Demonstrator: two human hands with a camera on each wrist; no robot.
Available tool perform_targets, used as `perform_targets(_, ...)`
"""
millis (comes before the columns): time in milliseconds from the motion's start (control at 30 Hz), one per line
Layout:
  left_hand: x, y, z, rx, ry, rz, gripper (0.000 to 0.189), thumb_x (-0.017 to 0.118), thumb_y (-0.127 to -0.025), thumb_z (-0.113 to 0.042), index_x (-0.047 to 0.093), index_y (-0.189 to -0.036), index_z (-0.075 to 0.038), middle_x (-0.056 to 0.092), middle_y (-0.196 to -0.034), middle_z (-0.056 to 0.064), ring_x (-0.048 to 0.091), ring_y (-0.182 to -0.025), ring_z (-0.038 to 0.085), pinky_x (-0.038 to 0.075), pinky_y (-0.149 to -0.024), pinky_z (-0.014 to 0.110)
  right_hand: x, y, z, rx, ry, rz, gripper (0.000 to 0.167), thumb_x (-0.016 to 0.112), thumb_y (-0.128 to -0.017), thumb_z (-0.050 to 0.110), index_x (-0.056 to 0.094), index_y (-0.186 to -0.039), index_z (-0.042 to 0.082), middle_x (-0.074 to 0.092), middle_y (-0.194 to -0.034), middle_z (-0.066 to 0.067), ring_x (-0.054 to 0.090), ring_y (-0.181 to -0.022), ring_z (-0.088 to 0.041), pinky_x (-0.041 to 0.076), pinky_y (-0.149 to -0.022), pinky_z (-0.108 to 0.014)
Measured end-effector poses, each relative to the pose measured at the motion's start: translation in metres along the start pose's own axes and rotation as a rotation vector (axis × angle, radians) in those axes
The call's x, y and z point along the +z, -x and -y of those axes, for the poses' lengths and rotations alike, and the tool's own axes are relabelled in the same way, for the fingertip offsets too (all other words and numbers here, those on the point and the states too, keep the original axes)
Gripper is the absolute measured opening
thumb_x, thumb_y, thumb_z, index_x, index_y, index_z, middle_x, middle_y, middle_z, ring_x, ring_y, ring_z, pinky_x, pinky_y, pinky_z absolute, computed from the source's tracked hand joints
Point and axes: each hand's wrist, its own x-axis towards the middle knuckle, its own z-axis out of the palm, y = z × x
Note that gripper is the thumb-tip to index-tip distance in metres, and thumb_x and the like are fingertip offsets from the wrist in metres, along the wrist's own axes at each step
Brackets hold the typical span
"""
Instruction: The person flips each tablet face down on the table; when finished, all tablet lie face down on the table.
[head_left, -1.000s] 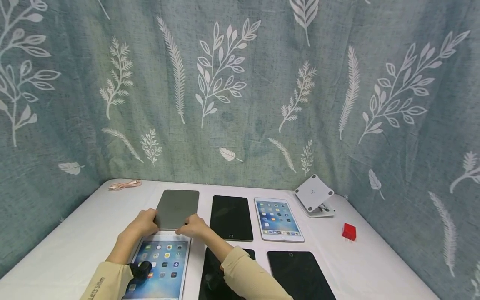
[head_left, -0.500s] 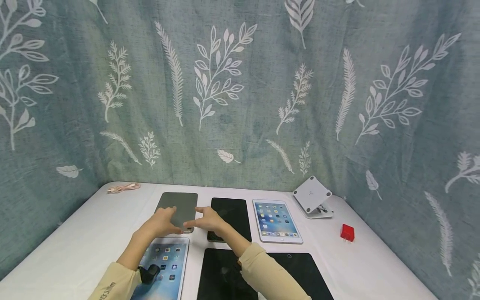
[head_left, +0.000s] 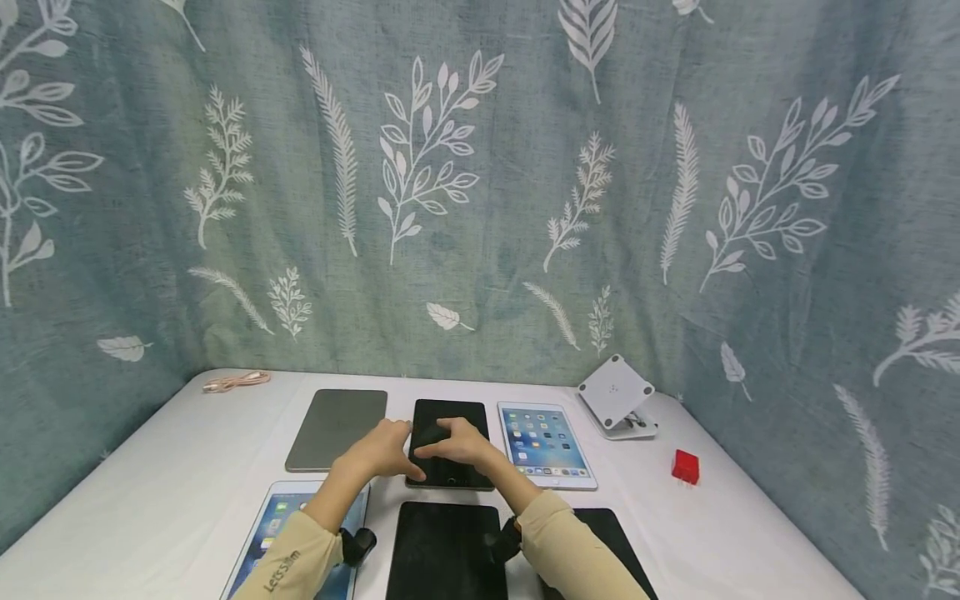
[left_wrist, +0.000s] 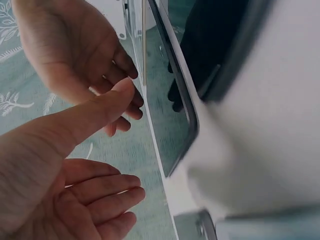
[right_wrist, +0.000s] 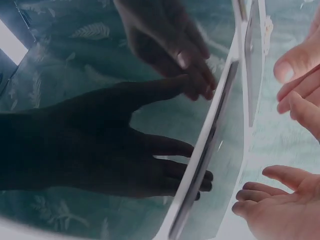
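Note:
Over a black tablet [head_left: 450,410] in the middle of the back row, both hands are spread apart from each other. The left hand [head_left: 382,450] is at its left edge, thumb near the lower left corner, fingers loosely extended. The right hand [head_left: 461,443] hovers above its screen with thumb and fingers parted. Neither holds anything. In the left wrist view, the tablet's glossy screen [left_wrist: 160,105] mirrors the hands. Left of it lies a grey tablet [head_left: 333,429], back side up. A white tablet [head_left: 543,442] with a lit home screen lies to its right.
In front lie a lit white tablet [head_left: 277,517], partly under the left forearm, a black tablet [head_left: 442,542], and another black tablet [head_left: 600,533] beneath the right sleeve. A silver stand [head_left: 617,390], a red charger plug [head_left: 686,467] and a coiled cable [head_left: 236,381] sit farther out.
Both hands have let go of the grey tablet's near edge and moved right, to the black tablet in the back row. The grey tablet stays in place. The head view has shifted slightly.

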Motion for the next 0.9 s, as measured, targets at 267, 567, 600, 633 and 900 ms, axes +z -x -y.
perform_targets(267, 0.010, -0.008, -0.009, -0.039, -0.003, 0.057, 0.071, 0.086, -0.070, -0.027, 0.056, -0.122, 0.010, 0.061, -0.117, 0.023, 0.057, -0.112, 0.039, 0.049, -0.093, 0.051, -0.016, 0.003, -0.023, 0.068, 0.030, -0.065, 0.075, 0.075, -0.080, 0.028, 0.044, -0.139, -0.006, 0.044, -0.144, -0.027, 0.043, -0.131, -0.043, 0.040, -0.103, -0.055)
perform_targets(567, 0.018, -0.004, -0.012, -0.062, -0.010, 0.051, 0.063, 0.090, -0.064, -0.026, 0.059, -0.108, 0.008, 0.063, -0.103, 0.020, 0.061, -0.094, 0.030, 0.052, -0.083, 0.047, -0.025, 0.010, -0.030, 0.119, 0.059, -0.076, 0.074, 0.076, -0.079, 0.026, 0.045, -0.138, -0.007, 0.045, -0.142, -0.027, 0.043, -0.132, -0.042, 0.039, -0.105, -0.054)
perform_targets(600, 0.018, -0.003, -0.012, -0.059, -0.012, 0.050, 0.060, 0.090, -0.064, -0.024, 0.060, -0.105, 0.007, 0.063, -0.099, 0.019, 0.060, -0.090, 0.028, 0.052, -0.080, 0.046, -0.026, 0.010, -0.032, 0.122, 0.064, -0.082, 0.074, 0.076, -0.079, 0.025, 0.046, -0.138, -0.007, 0.046, -0.142, -0.027, 0.044, -0.131, -0.042, 0.040, -0.105, -0.054)
perform_targets(633, 0.019, -0.003, -0.013, -0.054, -0.016, 0.049, 0.057, 0.090, -0.064, -0.022, 0.060, -0.102, 0.007, 0.063, -0.096, 0.018, 0.060, -0.086, 0.026, 0.052, -0.078, 0.044, -0.026, 0.010, -0.033, 0.127, 0.066, -0.087, 0.074, 0.076, -0.079, 0.025, 0.046, -0.137, -0.007, 0.046, -0.141, -0.027, 0.044, -0.131, -0.042, 0.040, -0.105, -0.053)
perform_targets(900, 0.023, -0.003, -0.011, -0.045, -0.006, 0.024, 0.044, 0.087, -0.068, -0.018, 0.061, -0.095, 0.006, 0.064, -0.091, 0.018, 0.058, -0.080, 0.024, 0.050, -0.074, 0.043, -0.026, 0.014, -0.039, 0.187, 0.200, -0.146, 0.074, 0.082, -0.071, 0.021, 0.050, -0.127, -0.015, 0.054, -0.128, -0.032, 0.054, -0.119, -0.044, 0.045, -0.099, -0.053)
